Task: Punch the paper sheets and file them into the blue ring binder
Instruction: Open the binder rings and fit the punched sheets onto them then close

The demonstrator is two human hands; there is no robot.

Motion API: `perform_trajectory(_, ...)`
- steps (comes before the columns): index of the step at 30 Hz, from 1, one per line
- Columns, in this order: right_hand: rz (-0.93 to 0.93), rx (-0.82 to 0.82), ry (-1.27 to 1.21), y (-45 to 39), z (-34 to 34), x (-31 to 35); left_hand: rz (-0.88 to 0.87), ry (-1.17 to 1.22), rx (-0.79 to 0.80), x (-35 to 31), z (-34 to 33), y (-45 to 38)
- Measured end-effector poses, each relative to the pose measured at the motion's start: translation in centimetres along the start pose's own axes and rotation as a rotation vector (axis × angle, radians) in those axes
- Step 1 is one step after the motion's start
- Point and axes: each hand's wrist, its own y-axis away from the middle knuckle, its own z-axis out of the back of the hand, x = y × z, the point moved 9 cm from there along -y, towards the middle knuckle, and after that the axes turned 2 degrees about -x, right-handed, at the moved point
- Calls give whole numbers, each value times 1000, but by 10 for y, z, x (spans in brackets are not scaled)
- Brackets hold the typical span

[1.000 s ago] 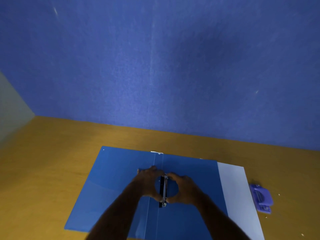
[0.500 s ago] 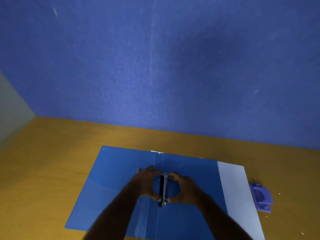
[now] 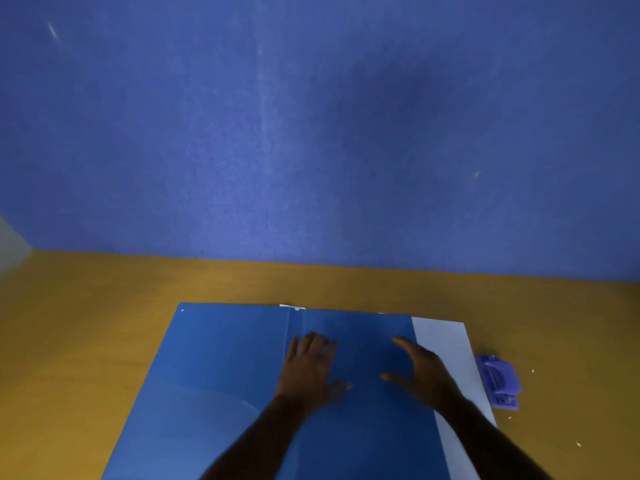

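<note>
The blue ring binder (image 3: 214,375) lies open and flat on the wooden table. My left hand (image 3: 310,370) rests palm down on it beside the spine fold, fingers straight. My right hand (image 3: 420,374) is spread over the right cover, fingers apart, holding nothing. The ring mechanism is out of sight where my left hand lies. White paper sheets (image 3: 446,355) stick out from under the binder's right edge. A purple hole punch (image 3: 498,381) sits just right of the paper.
The table (image 3: 86,341) runs back to a blue wall (image 3: 311,133). A few small paper bits (image 3: 532,371) lie scattered on the wood near the punch. A small white tab shows at the binder's far edge.
Both hands let go of the ring mechanism at the spine and moved apart. The left now lies flat over that spot; the right has shifted right over the cover.
</note>
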Motion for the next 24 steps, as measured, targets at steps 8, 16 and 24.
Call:
perform_trajectory(8, -195, -75, 160, -10, 61, -92, -26, -3, 346, -79, -53, -18)
perform_trajectory(16, -176, 13, 317, -37, 74, -112, 20, -17, 457, -87, -73, -28)
perform_trajectory(24, -169, 3, 321, -41, 76, -122, 55, -3, 473, -88, -72, -29)
